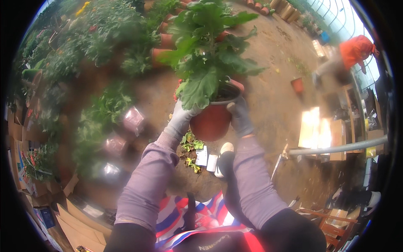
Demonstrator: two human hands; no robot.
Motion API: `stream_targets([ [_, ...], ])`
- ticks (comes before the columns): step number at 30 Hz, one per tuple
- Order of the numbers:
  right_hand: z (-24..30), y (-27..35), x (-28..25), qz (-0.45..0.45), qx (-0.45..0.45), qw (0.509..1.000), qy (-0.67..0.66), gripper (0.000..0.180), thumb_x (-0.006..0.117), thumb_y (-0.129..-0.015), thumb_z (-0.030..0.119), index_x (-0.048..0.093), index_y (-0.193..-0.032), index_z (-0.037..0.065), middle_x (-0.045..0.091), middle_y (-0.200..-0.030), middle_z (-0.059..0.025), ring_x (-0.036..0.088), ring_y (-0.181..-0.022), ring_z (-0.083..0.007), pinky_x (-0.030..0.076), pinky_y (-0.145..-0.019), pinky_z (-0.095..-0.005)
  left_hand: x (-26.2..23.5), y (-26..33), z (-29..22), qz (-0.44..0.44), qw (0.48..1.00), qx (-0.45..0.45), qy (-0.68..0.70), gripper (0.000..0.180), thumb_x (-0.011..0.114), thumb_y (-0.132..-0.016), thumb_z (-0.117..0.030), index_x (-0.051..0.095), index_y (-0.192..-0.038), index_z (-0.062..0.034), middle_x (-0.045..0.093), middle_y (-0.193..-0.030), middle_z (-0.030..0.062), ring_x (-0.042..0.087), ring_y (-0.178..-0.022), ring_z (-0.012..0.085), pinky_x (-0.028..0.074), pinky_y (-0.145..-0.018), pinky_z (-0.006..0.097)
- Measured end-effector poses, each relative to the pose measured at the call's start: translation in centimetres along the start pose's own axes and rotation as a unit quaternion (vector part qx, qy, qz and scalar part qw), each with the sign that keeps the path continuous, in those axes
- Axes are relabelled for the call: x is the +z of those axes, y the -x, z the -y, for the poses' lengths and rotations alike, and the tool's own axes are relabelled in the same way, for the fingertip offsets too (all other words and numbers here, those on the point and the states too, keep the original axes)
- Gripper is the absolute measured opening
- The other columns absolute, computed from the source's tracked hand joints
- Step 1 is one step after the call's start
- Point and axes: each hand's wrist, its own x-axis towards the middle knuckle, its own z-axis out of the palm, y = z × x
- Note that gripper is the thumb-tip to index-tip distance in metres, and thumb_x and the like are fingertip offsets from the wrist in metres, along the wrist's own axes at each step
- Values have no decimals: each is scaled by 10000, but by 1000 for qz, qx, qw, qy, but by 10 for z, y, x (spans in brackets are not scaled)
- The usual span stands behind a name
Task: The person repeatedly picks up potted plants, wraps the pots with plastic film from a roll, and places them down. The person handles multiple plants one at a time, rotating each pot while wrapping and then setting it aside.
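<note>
A potted plant with broad green leaves [201, 84] is held up in front of me, its reddish-brown pot [211, 122] hanging above the ground. My left hand [183, 119], in a grey glove, grips the pot's left side near the rim; leaves cover part of its fingers. On the opposite side, my right hand [241, 117], gloved in grey too, is closed on the rim with the thumb at the front. The pot stays roughly upright between both hands. Some small red flowers [178, 89] show behind the leaves on the left.
Plants with wrapped pots [133, 120] stand to the left. Beneath my hands lie leaf scraps [192, 143] and a white roll [212, 163]. A small pot [297, 85] rests on the ground at right, near a person in orange [356, 51]. A grey pipe [336, 148] and cardboard boxes [310, 130] are nearby.
</note>
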Motion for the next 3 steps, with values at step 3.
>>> stream_targets([
  [3,1,3,14,-19,64,998,3,924,817,-829,559,487,-1475,-12,638,-1345,-84,572,-1247,-179,420,-1089,-315,0,3,-6,-69,997,-7,21,786,845,-827,-203,435,-1479,-48,594,-1380,72,569,-1254,186,455,-1077,338],
])
